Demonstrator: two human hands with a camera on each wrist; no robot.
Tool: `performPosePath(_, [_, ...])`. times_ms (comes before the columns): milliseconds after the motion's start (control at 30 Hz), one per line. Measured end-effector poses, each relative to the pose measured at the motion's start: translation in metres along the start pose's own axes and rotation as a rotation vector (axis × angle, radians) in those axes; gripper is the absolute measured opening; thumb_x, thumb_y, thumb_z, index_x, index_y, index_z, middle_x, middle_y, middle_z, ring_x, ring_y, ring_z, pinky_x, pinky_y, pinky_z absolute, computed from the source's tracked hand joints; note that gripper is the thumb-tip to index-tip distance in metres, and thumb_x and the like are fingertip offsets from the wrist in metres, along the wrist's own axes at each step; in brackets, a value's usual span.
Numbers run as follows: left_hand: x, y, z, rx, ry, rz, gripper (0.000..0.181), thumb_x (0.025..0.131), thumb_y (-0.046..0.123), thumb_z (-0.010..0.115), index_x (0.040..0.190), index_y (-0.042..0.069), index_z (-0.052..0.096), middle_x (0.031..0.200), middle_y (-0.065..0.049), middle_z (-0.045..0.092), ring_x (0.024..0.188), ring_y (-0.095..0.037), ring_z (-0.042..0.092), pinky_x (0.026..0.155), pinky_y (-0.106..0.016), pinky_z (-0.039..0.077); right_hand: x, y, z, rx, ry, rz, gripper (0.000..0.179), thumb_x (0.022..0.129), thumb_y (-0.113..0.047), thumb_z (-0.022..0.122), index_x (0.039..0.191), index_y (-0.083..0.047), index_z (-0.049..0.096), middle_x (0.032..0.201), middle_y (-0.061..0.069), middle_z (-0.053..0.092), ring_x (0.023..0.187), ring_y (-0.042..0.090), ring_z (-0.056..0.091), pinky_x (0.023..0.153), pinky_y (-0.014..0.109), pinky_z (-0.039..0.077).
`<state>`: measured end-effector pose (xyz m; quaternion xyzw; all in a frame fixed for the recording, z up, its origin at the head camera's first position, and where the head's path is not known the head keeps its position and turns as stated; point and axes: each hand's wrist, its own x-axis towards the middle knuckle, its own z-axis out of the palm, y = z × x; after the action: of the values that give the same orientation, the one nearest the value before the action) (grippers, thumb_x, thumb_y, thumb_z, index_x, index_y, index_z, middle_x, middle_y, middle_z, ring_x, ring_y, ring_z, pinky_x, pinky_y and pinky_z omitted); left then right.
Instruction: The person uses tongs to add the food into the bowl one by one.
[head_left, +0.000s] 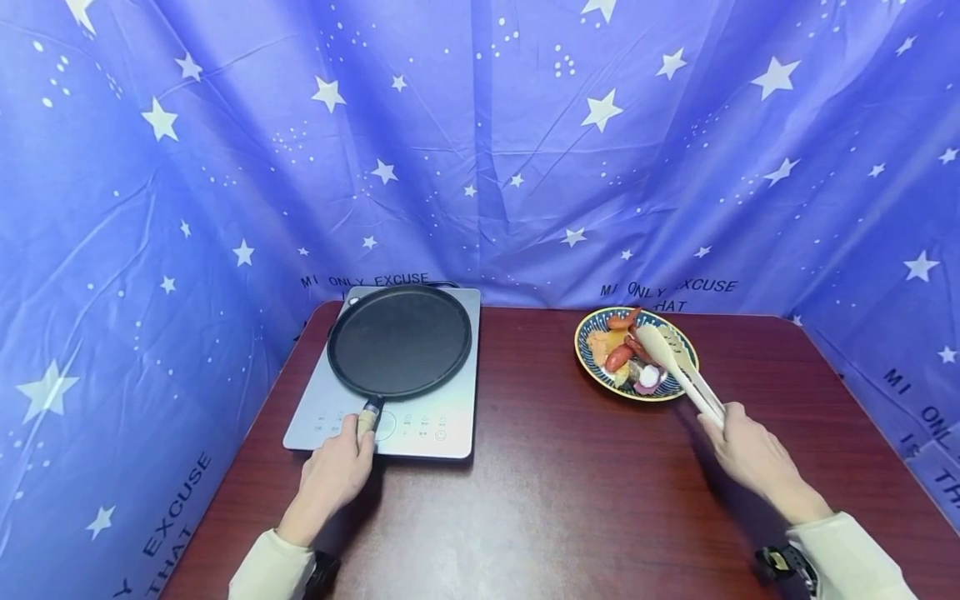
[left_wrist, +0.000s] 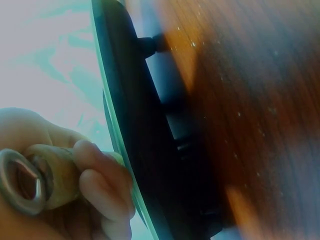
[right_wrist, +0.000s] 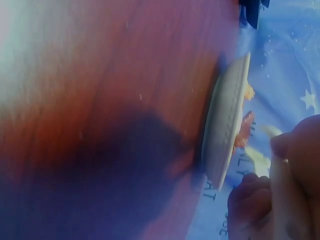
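My left hand point(head_left: 339, 467) grips the wooden-looking handle point(left_wrist: 62, 175) of a round, flat black pan point(head_left: 401, 340). That pan rests on a silver induction cooktop point(head_left: 307, 429) at the table's left. In my right hand point(head_left: 757, 458) is a pair of cream-coloured tongs point(head_left: 686, 379), their tips over a patterned plate point(head_left: 592, 379). Several pieces of food lie on the plate, among them a small red sausage point(head_left: 619, 358) and a white-and-purple piece point(head_left: 649, 379). The tong tips are close to the sausage; whether they touch any food I cannot tell.
A reddish-brown wooden table point(head_left: 540, 467) runs between the cooktop and the plate. Blue curtains point(head_left: 480, 150) with white stars hang behind it and along both sides. A black band point(head_left: 787, 562) circles the right wrist.
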<state>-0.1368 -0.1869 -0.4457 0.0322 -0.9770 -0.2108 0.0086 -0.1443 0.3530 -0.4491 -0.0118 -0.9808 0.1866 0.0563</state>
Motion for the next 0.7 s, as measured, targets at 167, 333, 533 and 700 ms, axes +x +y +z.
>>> performPosePath(167, [-0.001, 0.0, 0.0, -0.007, 0.006, 0.002, 0.036, 0.096, 0.028, 0.044, 0.122, 0.004, 0.045, 0.075, -0.017, 0.059, 0.061, -0.034, 0.058, 0.05, -0.047, 0.041, 0.002, 0.007, -0.007, -0.032, 0.047, -0.035, 0.04, 0.099, -0.037, 0.043, 0.097, 0.004, 0.043, 0.061, 0.01, 0.046, 0.051, 0.034, 0.051, 0.044, 0.049, 0.035])
performPosePath(333, [-0.002, -0.001, 0.0, -0.006, -0.002, 0.003, 0.036, 0.096, 0.028, 0.044, 0.122, 0.003, 0.045, 0.074, -0.016, 0.059, 0.061, -0.034, 0.058, 0.05, -0.046, 0.041, 0.0, 0.015, -0.012, -0.093, 0.086, -0.083, 0.04, 0.096, -0.04, 0.05, 0.083, -0.003, 0.043, 0.058, 0.008, 0.044, 0.048, 0.034, 0.049, 0.041, 0.048, 0.033])
performPosePath(533, [-0.002, -0.001, 0.001, -0.004, 0.001, 0.003, 0.034, 0.096, 0.029, 0.044, 0.119, 0.004, 0.046, 0.072, -0.015, 0.057, 0.061, -0.033, 0.058, 0.051, -0.046, 0.041, 0.005, 0.019, -0.021, -0.183, 0.134, -0.154, 0.041, 0.094, -0.041, 0.054, 0.078, -0.004, 0.044, 0.058, 0.01, 0.045, 0.047, 0.038, 0.049, 0.039, 0.049, 0.032])
performPosePath(700, [-0.001, -0.002, 0.0, -0.007, 0.004, 0.007, 0.033, 0.096, 0.029, 0.044, 0.118, 0.004, 0.046, 0.073, -0.016, 0.058, 0.062, -0.035, 0.059, 0.05, -0.047, 0.041, 0.01, 0.019, -0.029, -0.254, 0.158, -0.193, 0.041, 0.093, -0.04, 0.056, 0.083, -0.003, 0.043, 0.062, 0.013, 0.048, 0.045, 0.041, 0.048, 0.037, 0.049, 0.031])
